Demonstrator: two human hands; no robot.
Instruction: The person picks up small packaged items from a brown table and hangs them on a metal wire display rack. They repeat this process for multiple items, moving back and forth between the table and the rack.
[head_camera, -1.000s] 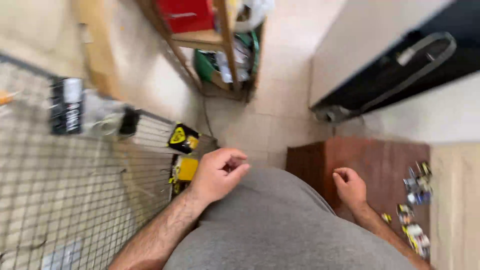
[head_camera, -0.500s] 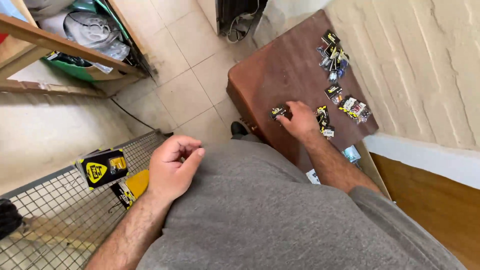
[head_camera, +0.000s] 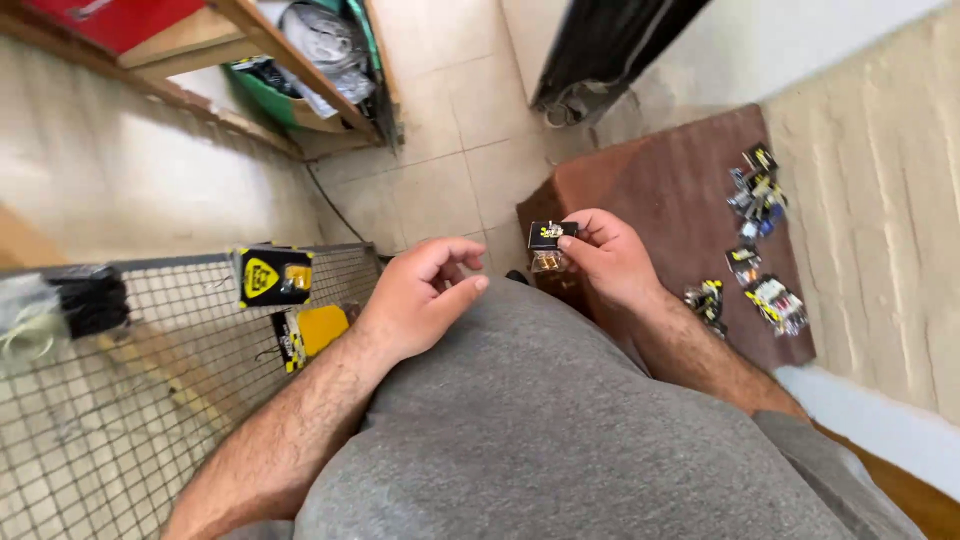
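— What fills our view, starting with the biggest things?

— The pale tiled floor (head_camera: 440, 130) runs down the upper middle of the frame, and a wire mesh rack (head_camera: 110, 400) spreads over the lower left. A brown wooden table (head_camera: 660, 190) sits at centre right against a rough cream wall (head_camera: 880, 220), and a wooden shelf (head_camera: 290, 70) crosses the upper left. Our grey shirt covers the bottom centre.

— And our hands?

— Our left hand (head_camera: 420, 300) hangs in the middle of the frame, fingers loosely curled and half open, holding nothing that we can see. Our right hand (head_camera: 610, 255) is just right of it, over the near edge of the table, with thumb and fingers pinched on a small black packet (head_camera: 552, 236).

— Where exactly is that packet?

— At the fingertips, on the left side of our right hand, its clear lower part hanging below the black card. It is close to our left hand but apart from it.

— What smaller things lie around?

— More small packets (head_camera: 757, 190) lie scattered at the right edge of the table. Two yellow-and-black packets (head_camera: 274, 276) hang on the mesh, just left of our left hand.
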